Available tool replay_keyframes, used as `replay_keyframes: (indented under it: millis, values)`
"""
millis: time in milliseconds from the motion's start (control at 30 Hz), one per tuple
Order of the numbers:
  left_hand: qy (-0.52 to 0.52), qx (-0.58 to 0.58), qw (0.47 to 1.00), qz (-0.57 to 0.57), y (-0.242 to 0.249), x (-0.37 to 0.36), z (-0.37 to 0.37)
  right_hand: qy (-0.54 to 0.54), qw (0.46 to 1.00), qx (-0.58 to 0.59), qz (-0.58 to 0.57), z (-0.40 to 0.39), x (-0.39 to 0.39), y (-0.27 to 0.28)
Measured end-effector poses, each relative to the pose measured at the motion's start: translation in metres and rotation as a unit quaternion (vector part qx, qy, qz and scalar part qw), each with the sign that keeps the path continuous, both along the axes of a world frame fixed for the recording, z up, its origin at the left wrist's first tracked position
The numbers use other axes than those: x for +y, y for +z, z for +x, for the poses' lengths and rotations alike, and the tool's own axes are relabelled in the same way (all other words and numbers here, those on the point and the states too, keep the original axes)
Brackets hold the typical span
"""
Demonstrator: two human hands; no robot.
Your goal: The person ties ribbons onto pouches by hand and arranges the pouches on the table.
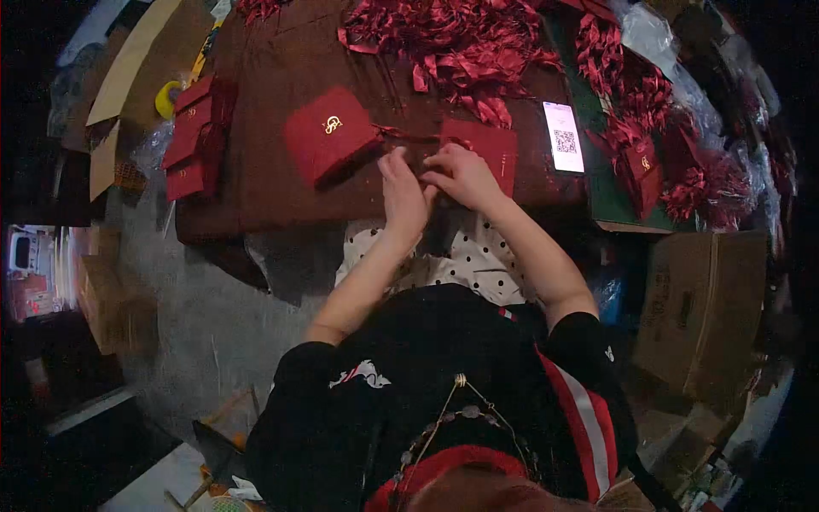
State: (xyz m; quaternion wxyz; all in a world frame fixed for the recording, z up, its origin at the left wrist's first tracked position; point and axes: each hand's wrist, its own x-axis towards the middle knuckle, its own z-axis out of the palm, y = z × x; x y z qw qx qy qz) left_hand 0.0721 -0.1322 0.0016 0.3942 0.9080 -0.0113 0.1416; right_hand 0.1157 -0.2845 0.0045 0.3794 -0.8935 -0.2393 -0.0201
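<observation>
Hands: The left hand and right hand work close together, fingers curled; whether either pinches anything, one cannot tell.
Red box: Gold-lettered, the red box sits just beyond the left hand on brown cloth.
Ribbon: A dark ribbon runs from its side, apparently being handled.
Next move: Seemingly calls for a firm fingertip hold.
</observation>
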Motion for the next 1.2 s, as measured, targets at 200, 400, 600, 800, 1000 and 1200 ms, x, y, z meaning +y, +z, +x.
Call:
replay_keyframes:
  millis: [200, 400, 600, 800, 1000, 1200]
  values:
    - [-0.012, -0.008, 1.000, -0.008, -0.002, 0.003, -0.002, 0.056, 0.984, 0.006, -0.168, 0.028, 0.010, 0.000]
    - [-0.033, -0.072, 0.996, 0.047, -0.011, 0.003, 0.002, -0.020, 0.997, 0.057, 0.047, 0.025, -0.010, 0.017]
    - [-0.012, -0.032, 0.997, 0.076, -0.012, -0.009, 0.006, -0.084, 0.988, 0.081, 0.104, 0.013, -0.050, -0.002]
    - [-0.029, -0.042, 0.998, -0.049, -0.010, -0.014, 0.009, -0.087, 0.990, -0.014, 0.110, 0.000, -0.040, -0.013]
    - [-0.027, 0.003, 0.999, -0.042, -0.006, -0.009, 0.005, -0.114, 0.985, -0.065, 0.113, -0.011, -0.032, -0.009]
    - [-0.012, 0.027, 0.998, -0.048, -0.011, -0.009, 0.009, -0.076, 0.988, -0.133, 0.000, -0.019, -0.031, -0.006]
